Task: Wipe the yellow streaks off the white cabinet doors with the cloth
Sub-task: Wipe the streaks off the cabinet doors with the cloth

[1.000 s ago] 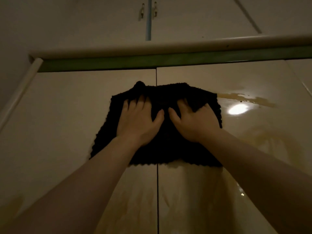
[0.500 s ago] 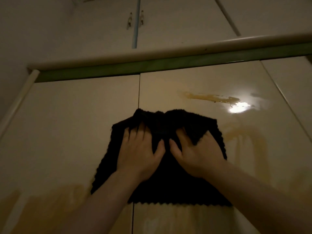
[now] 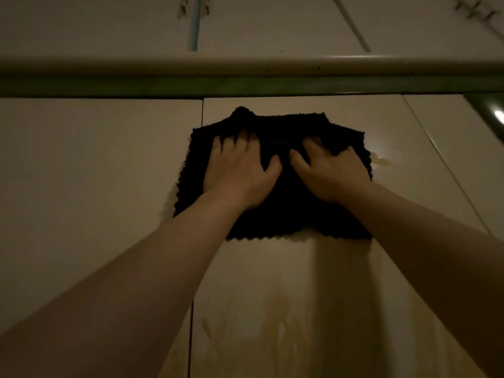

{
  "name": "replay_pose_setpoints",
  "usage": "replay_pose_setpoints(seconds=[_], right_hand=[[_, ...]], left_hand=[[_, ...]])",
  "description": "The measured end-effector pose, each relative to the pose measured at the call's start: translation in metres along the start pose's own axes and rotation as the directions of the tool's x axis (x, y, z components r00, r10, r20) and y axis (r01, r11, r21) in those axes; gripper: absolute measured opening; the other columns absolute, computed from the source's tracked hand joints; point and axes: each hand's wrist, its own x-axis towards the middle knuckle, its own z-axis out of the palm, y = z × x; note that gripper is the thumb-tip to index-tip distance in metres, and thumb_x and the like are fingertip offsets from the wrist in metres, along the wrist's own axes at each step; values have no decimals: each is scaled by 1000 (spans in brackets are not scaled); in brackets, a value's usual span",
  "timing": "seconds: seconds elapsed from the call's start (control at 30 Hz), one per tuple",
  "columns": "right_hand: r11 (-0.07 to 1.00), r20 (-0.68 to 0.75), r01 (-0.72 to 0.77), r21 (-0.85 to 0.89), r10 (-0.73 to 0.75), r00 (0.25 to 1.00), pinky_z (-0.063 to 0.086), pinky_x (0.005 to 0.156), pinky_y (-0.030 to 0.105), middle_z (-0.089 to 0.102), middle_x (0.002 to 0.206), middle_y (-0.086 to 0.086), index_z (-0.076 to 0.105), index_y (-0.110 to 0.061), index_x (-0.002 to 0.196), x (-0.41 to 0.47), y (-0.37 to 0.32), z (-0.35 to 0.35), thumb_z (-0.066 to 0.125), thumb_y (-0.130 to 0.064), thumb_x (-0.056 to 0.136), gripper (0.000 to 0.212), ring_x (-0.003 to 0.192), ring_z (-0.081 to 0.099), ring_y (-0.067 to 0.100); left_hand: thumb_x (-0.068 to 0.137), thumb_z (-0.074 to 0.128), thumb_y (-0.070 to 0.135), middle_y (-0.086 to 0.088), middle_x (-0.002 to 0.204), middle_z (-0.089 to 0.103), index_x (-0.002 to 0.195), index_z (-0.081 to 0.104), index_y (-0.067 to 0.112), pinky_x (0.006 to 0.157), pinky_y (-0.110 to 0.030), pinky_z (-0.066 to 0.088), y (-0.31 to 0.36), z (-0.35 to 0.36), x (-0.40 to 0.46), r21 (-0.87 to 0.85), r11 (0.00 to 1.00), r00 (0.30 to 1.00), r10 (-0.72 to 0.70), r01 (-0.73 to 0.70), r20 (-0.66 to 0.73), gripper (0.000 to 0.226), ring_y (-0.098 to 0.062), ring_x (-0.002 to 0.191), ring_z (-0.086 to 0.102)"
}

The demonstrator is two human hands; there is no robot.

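Note:
A dark knitted cloth [image 3: 283,222] lies flat against the white cabinet door [image 3: 272,309], just right of the seam between two doors. My left hand [image 3: 240,170] presses on the cloth's left half, fingers spread and bunching its top edge. My right hand [image 3: 330,173] presses on the right half the same way. A small yellow streak [image 3: 381,160] shows just past the cloth's right edge. Faint yellow smears [image 3: 275,309] run down the door below the cloth.
A rounded pale rail [image 3: 245,64] with a green strip [image 3: 245,87] under it crosses above the doors. Upper cabinet doors with small handles [image 3: 193,8] sit above it. Another door [image 3: 81,186] lies to the left, a third [image 3: 463,159] to the right.
Both hands slid the cloth up and to the right over the yellow streak, which is now mostly covered. The view shifted, so the bright light glare moved to the far right edge.

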Motion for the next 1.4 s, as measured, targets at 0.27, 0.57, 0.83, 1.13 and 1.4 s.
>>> replay_pose_setpoints(seconds=[0.27,0.57,0.83,1.13,1.4], right_hand=[[999,-46,-54,-5,53,997,34,90,27,62,116,2,57,-18,116,-95,-9,-9,34,-46,95,42,110,53,22],[999,-46,-33,31,34,998,44,86,29,63,106,-2,59,-17,114,-160,-6,-16,37,-41,96,38,99,57,16],[998,-37,60,-32,-61,997,34,105,36,55,133,2,50,-22,132,-71,44,-23,29,-51,94,52,125,46,24],[993,35,117,1,-117,993,28,109,40,47,143,3,40,-27,138,-10,90,-16,22,-54,95,53,134,38,26],[989,-71,100,104,-93,993,40,89,31,63,113,-2,54,-25,119,-82,102,-26,30,-50,96,41,105,57,20]], left_hand=[[94,15,53,-10,153,33,151,24,10,119,-47,6,29,0,-77,-77,995,997,61,-58,40,71,-32,137,29],[92,18,52,-9,150,40,150,29,11,119,-48,9,49,0,-134,-91,990,988,120,-111,96,72,-31,136,33],[90,9,57,-8,156,28,152,21,12,119,-48,5,72,7,-48,-9,1000,997,12,-11,79,77,-31,139,26],[93,16,57,-11,153,33,149,30,13,117,-46,9,88,16,7,39,997,997,-68,67,22,72,-32,137,30],[93,15,56,-8,148,41,147,34,14,118,-45,12,128,19,-50,27,998,997,-66,65,39,71,-29,131,36]])
